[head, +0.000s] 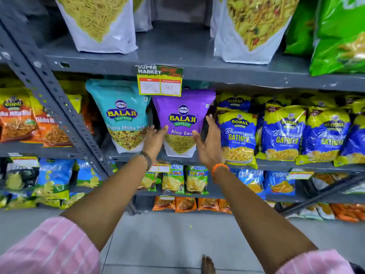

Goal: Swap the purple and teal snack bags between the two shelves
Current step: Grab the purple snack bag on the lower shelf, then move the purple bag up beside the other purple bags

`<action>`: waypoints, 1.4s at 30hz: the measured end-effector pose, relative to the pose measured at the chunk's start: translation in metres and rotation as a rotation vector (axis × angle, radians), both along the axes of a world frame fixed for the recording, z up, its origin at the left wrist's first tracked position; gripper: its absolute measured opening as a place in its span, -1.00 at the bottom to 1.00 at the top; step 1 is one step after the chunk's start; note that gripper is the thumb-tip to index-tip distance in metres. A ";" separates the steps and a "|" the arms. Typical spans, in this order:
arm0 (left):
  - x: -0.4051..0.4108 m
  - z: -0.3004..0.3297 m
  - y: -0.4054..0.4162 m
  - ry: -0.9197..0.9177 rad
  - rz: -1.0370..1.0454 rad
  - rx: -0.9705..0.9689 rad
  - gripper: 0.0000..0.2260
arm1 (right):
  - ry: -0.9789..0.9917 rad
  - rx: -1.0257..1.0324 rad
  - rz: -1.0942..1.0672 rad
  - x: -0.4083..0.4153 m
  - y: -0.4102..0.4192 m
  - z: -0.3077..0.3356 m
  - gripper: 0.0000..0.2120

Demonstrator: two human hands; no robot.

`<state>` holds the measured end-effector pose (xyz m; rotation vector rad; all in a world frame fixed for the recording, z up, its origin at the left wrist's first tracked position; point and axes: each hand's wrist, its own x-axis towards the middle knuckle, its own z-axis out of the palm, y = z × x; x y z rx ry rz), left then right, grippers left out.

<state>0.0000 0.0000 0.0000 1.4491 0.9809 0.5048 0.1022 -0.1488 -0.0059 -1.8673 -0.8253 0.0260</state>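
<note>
Grey steel shelving fills the aisle. Both hands are spread wide, gripping nothing: the left hand [155, 136] at the left edge of the purple Balaji Aloo Sev bag [182, 123], the right hand [207, 143] just off its right edge. That bag stands on the middle shelf [138, 155], touching the teal Balaji bag [120, 115] on its left. Best to press both palms against its sides low down and lift straight out, clear of the hanging price tag [159, 81]. Whether fingertips touch the bag already is unclear, and the tag hides its top.
</note>
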 end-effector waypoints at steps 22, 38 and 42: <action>0.018 -0.006 -0.001 -0.300 -0.036 0.273 -0.68 | 0.544 0.239 0.213 0.032 0.017 -0.005 -0.54; -0.087 0.058 -0.087 -0.383 0.025 0.376 -0.54 | 0.552 0.413 0.192 -0.073 -0.072 0.077 -0.65; -0.099 0.119 -0.092 -0.452 0.068 0.489 -0.52 | 0.520 0.539 0.159 -0.089 -0.072 0.132 -0.65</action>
